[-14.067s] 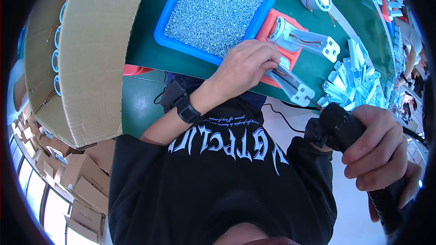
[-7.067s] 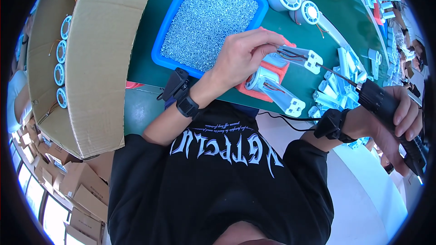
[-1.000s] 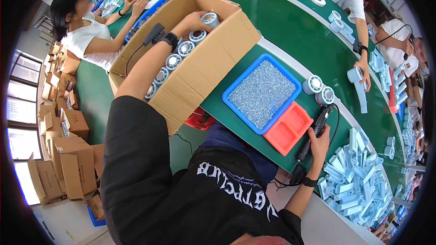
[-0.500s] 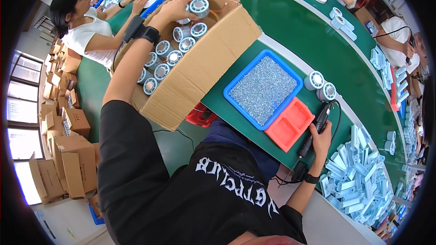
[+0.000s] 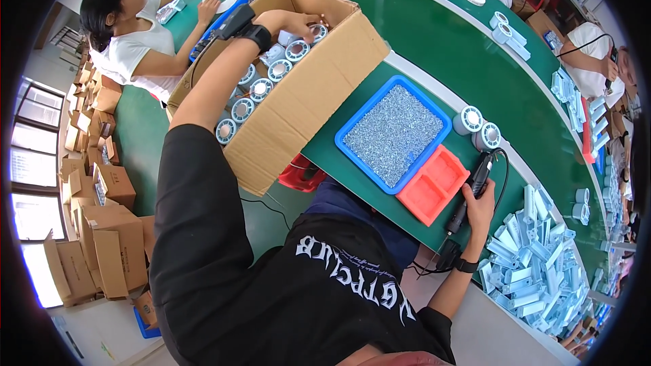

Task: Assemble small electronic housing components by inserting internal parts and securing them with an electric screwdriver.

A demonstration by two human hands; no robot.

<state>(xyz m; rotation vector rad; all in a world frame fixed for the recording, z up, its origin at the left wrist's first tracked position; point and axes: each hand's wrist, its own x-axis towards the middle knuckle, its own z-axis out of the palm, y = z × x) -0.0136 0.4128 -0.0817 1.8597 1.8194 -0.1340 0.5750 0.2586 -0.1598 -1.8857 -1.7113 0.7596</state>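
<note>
Motor units [image 5: 261, 89], in cardboard box [image 5: 319, 95]: left hand [image 5: 298, 24], fingers at one, grip untellable | Electric screwdriver [image 5: 481, 173]: grasped, right hand [image 5: 481, 207] | Apparently done: bracketed motors [image 5: 512, 38] across green bench [image 5: 434, 47] | Apparently left: boxed units, two bare motors [image 5: 469, 120] beside screw tray [image 5: 364, 165], loose bracket heap [image 5: 530, 261]

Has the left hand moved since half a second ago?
Yes. The left hand has shifted rightward in the picture, toward the upper-right corner of the cardboard box.
</note>
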